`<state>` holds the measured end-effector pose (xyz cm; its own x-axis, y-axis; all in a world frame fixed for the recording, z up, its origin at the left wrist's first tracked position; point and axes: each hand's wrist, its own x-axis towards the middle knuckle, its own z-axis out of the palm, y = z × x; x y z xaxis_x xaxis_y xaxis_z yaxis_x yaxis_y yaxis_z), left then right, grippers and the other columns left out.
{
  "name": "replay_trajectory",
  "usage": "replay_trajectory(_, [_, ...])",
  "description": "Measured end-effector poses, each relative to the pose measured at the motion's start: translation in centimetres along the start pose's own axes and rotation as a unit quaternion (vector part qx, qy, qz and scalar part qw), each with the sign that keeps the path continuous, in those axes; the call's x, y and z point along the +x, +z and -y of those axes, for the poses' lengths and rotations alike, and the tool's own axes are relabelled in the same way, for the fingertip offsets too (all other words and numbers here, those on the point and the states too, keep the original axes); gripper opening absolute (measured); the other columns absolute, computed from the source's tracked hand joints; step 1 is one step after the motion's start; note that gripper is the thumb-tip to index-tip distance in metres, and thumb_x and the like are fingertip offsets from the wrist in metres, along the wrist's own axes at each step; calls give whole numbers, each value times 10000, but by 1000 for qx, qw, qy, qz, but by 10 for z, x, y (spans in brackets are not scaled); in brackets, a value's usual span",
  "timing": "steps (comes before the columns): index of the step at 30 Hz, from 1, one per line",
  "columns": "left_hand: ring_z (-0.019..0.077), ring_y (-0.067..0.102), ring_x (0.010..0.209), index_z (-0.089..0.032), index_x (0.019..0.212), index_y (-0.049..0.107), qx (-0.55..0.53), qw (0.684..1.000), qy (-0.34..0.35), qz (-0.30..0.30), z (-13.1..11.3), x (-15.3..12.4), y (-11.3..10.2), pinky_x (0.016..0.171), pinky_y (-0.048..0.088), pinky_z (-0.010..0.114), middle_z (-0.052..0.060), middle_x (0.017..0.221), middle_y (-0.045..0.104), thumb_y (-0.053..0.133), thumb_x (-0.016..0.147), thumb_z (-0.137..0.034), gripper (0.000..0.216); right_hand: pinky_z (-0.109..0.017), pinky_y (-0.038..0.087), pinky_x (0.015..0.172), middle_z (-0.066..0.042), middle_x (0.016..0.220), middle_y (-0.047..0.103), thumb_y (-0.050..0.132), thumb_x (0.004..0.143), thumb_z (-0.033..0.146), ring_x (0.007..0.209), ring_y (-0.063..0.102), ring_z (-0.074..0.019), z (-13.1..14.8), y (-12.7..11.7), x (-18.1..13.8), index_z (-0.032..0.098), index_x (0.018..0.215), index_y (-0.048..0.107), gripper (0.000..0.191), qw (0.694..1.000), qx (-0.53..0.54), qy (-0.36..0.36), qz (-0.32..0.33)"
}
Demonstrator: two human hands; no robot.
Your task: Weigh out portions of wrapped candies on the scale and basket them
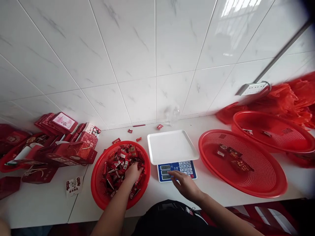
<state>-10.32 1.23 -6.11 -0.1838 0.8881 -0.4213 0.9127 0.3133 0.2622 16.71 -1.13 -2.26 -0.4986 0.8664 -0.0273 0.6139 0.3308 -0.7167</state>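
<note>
My left hand [133, 173] reaches into a round red basket [94, 183] full of small red-wrapped candies [115, 173]. Its fingers curl down among the wrappers, and their tips are hidden, so what they grip does not show. Over the display panel of a blue and white digital scale [189, 167] hovers my right hand [185, 185], open, its fingers stretched toward the left. Whether they touch the panel I cannot tell. On top of the scale sits a bare white weighing tray [172, 146].
Red gift boxes [71, 152] crowd the left side, beside a printed packet [74, 186]. Loose candies [159, 126] lie near the wall. To the right are a large red basket [265, 177] with several packets, another red basket [292, 131], red plastic bags [283, 95] and a power strip [253, 88].
</note>
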Motion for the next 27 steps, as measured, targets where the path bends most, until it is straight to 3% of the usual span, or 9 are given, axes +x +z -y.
replay_trajectory(4, [305,545,1067,-143,1126,528,29,999,-11,7,-11,10,1,805,429,362,177,1255,509,514,771,-364,418,-359,492,775,-67,1040,666,366,868,288,913,624,-224,4,3,0,255,1097,601,330,1000,10,10,26])
replay_trajectory(10, [271,595,988,-203,1011,585,32,999,-2,22,-5,15,-1,764,446,340,122,1138,603,496,775,-368,301,-347,490,761,-67,1026,669,364,868,300,901,628,-216,-6,0,-3,245,1074,610,326,999,7,35,15])
replay_trajectory(18, [293,583,1008,-170,1035,569,15,999,-26,13,-8,19,6,769,442,357,154,1104,616,455,791,-470,403,-338,481,772,-57,1023,671,378,861,311,897,629,-210,-12,4,-8,263,1067,615,318,999,14,42,19])
replay_trajectory(27, [237,630,905,-193,944,636,-77,996,-36,-16,3,19,1,729,443,303,109,960,688,528,771,-288,225,-352,477,783,-61,1034,668,376,854,313,910,622,-220,-8,0,-5,262,1071,614,326,998,22,48,25])
